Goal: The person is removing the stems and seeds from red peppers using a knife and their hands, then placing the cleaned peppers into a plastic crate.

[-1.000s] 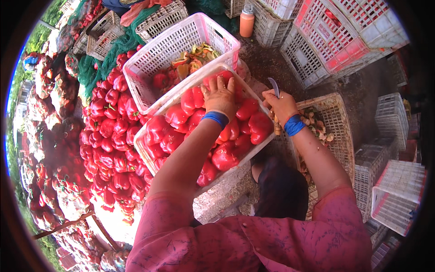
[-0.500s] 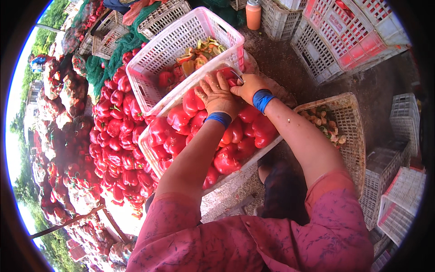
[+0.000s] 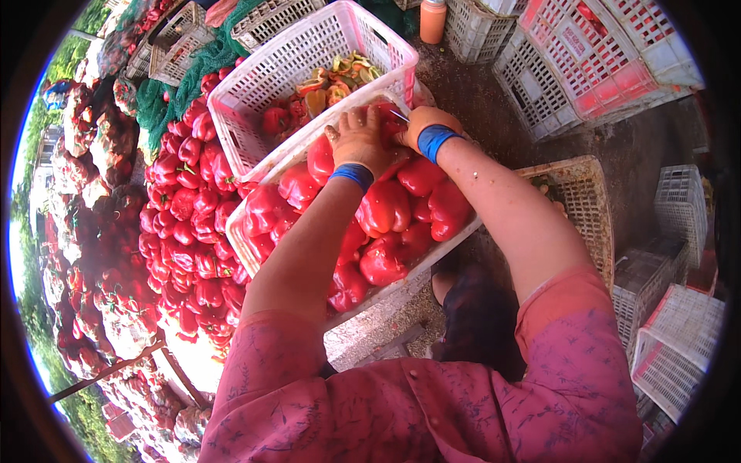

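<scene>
Gloved in orange with a blue band at the wrist, my left hand (image 3: 360,145) bends its fingers over a red bell pepper (image 3: 390,130) at the far end of a white crate (image 3: 351,309). On the other side of that pepper, my right hand (image 3: 427,128) is closed round a small knife (image 3: 399,116). Only a short piece of its thin blade shows; the handle is hidden in the glove. Several whole red peppers (image 3: 384,208) fill the crate below my wrists.
Beyond stands a pink-and-white crate (image 3: 255,85) with pepper scraps (image 3: 340,81) inside. A big pile of red peppers (image 3: 193,224) lies at the left. A worn basket (image 3: 590,201) is by my right forearm; stacked crates (image 3: 571,62) and an orange bottle (image 3: 432,21) are farther off.
My left hand has drawn slightly left and its fingers are more bent. My right hand has turned a little, still with the knife. The whole view has shifted slightly.
</scene>
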Demonstrator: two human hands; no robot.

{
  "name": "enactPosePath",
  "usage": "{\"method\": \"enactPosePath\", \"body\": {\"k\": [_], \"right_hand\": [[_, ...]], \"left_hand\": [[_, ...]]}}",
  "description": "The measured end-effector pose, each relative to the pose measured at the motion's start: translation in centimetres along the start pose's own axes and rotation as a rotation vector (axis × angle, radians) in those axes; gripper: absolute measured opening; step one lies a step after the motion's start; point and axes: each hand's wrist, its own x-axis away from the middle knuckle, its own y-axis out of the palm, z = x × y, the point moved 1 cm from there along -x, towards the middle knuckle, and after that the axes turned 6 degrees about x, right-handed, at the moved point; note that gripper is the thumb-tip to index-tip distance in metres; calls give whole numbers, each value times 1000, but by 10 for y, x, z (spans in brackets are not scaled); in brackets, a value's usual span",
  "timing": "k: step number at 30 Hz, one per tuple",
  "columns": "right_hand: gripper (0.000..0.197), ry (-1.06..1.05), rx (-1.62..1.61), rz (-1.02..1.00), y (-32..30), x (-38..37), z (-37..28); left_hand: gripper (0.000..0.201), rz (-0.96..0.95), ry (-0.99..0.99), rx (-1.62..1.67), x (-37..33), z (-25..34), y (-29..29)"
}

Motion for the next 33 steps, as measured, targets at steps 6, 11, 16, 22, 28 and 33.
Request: {"method": "enactPosePath", "body": {"k": [6,11,16,22,28,33], "right_hand": [[53,-7,32,-3,6,5,-10],[51,-121,13,39,20,-8,6],[47,-79,-19,95,25,-3,2],[47,-111,-199,82,48,-30,28],[40,153,-402,31,34,5,20],[29,324,-880,126,31,36,35]], "left_hand": [[117,28,-88,76,10,3,-4],[119,110,-47,183,14,-2,4],[120,9,-79,183,9,-8,14],[77,-90,57,423,85,-75,-68],[44,144,-309,610,222,-259,-91],[74,344,-1266,450,361,-420,-23]]}}
